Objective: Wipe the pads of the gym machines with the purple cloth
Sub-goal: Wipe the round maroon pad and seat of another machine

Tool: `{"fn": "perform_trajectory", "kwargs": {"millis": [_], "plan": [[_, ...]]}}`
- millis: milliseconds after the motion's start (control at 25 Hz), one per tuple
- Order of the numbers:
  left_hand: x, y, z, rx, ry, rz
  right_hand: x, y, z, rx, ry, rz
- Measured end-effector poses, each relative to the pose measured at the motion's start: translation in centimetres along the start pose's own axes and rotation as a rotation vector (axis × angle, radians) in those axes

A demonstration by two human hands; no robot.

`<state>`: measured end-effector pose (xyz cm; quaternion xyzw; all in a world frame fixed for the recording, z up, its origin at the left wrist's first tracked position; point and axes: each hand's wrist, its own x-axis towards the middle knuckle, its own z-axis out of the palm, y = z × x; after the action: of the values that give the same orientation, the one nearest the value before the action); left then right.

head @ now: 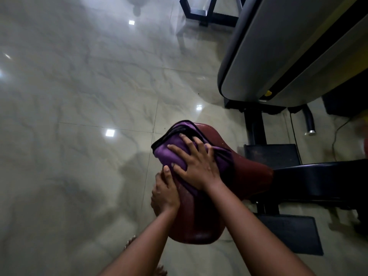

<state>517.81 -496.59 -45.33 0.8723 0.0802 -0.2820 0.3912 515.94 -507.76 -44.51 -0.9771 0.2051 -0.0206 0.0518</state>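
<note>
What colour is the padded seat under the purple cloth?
Dark reddish-brown: the maroon padded seat shows best in the head view.

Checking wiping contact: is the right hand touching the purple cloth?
Touching. The head view shows the right hand spread flat on the cloth, fingers pressing it onto the red pad.

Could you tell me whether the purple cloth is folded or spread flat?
Folded: the purple cloth shows several stacked black-trimmed layers at its far edge, under the right hand on the red pad.
</note>
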Motion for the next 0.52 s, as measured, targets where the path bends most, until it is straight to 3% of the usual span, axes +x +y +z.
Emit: {"fn": "perform_trajectory", "kwargs": {"millis": [120, 280, 400, 520], "plan": [[-0.1, 0.1, 0.3, 0.014, 0.02, 0.028, 2.1, 2.2, -0.9, 0.06, -0.111, 0.17], [-0.2, -0.3, 0.2, 0.028, 0.02, 0.043, -1.6, 3.5, -0.5, 0.001, 0.112, 0.434], [-0.2, -0.1, 0.3, 0.055, 0.018, 0.039, -5.5, 0.5, 0.4, -0.054, 0.219, 0.646], [-0.2, -0.4, -0.2, -0.011, -0.074, 0.079, -8.1, -3.5, 1.0, -0.042, 0.189, 0.588]]}}
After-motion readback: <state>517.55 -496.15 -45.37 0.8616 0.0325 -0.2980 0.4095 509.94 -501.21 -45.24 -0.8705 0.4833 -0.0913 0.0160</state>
